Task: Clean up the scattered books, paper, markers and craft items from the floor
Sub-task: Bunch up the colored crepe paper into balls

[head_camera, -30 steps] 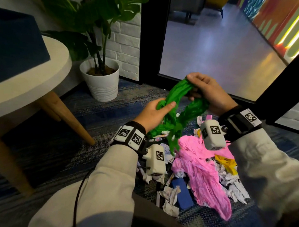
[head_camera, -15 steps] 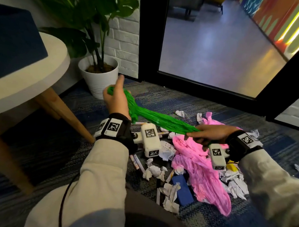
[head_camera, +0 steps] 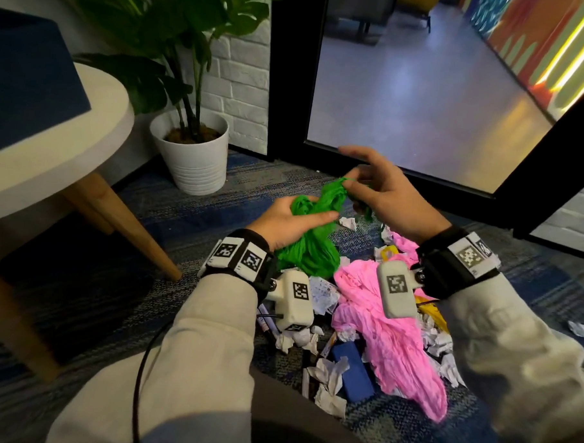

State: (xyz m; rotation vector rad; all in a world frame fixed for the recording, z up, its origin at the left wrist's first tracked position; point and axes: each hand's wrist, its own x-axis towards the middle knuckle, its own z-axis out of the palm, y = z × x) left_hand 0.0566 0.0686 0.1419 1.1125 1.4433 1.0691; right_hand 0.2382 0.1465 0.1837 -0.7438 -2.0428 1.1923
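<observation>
The heap lies on the carpet (head_camera: 96, 296) in the near middle, hemmed in on several sides. On the left a round table (head_camera: 69, 151) overhangs the floor, and its slanted wooden leg (head_camera: 123, 224) ends just left of the left wrist. A dark blue box (head_camera: 25, 85) stands on the tabletop. Farther off, a white plant pot (head_camera: 196, 157) stands against the brick wall. The black door frame (head_camera: 290, 74) runs across the far side, with smooth floor beyond the glass. The widest stretch of open carpet is on the near left, between that leg and the person's arm. A smaller strip shows on the far right.

The green paper (head_camera: 309, 252) is held above the heap between the two hands. It is thin and crinkled, gathered into a loose wad. The left hand (head_camera: 284, 221) grips the wad, with the fingers curled under it and the thumb laid across the top. The right hand (head_camera: 388, 198) pinches a twisted end between thumb and fingertip, the forefinger sticking out straight.

Below on the carpet lies a long, rumpled pink paper (head_camera: 389, 332). It touches white paper scraps (head_camera: 326, 370), a blue block (head_camera: 352, 371) and a yellow piece (head_camera: 381, 253). Markers (head_camera: 268, 320) lie just left of the scraps.
</observation>
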